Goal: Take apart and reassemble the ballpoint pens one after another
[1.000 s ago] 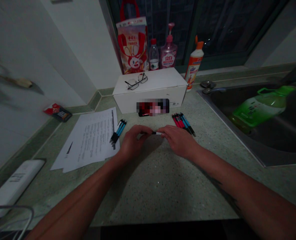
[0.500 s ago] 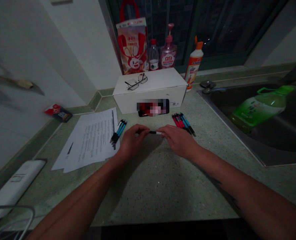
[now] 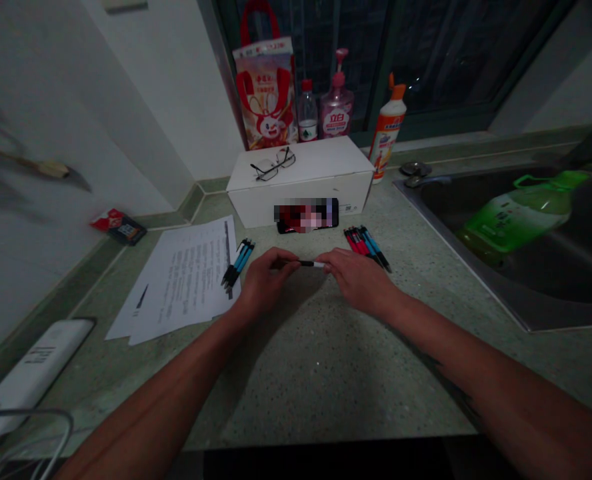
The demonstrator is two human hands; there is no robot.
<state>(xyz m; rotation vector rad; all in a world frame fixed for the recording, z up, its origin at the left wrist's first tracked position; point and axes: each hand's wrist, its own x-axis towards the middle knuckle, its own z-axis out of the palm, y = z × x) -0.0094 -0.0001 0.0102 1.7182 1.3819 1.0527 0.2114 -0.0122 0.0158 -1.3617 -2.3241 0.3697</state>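
Desk: a speckled green stone desk [image 3: 326, 380] is seen from above, with both forearms reaching over its front edge.
Sink: a steel sink [image 3: 469, 263] is set into the desk on the right, and a green plastic bottle [image 3: 519, 217] is laid inside it.
Window: a dark window [image 3: 456, 60] is seen behind the desk.
Back row: a printed gift bag [image 3: 265, 93], a water bottle [image 3: 307, 113], a pink pump bottle [image 3: 336, 100] and an orange-capped white bottle [image 3: 389, 127] are lined up along the back.
Box: a white cardboard box [image 3: 296, 190] is placed in front of them, with glasses [image 3: 273, 165] folded on its lid.
Phone: a blurred phone [image 3: 306, 217] is leaned against the box front; its details cannot be made out.
Papers: a stack of printed papers [image 3: 186, 280] is laid left of the left hand.
Left grip: the pen's left end is closed on by the left hand [image 3: 269, 280].
Right grip: the white end is pinched by the right hand [image 3: 361, 280].
Held item: a black-and-white pen [image 3: 311, 263] is held level between both hands, above the desk.
Nearby pens: a blue-and-black pen bundle [image 3: 237, 263] is placed just beyond the left hand, and a red-and-blue pen bundle [image 3: 366, 248] just beyond the right hand.
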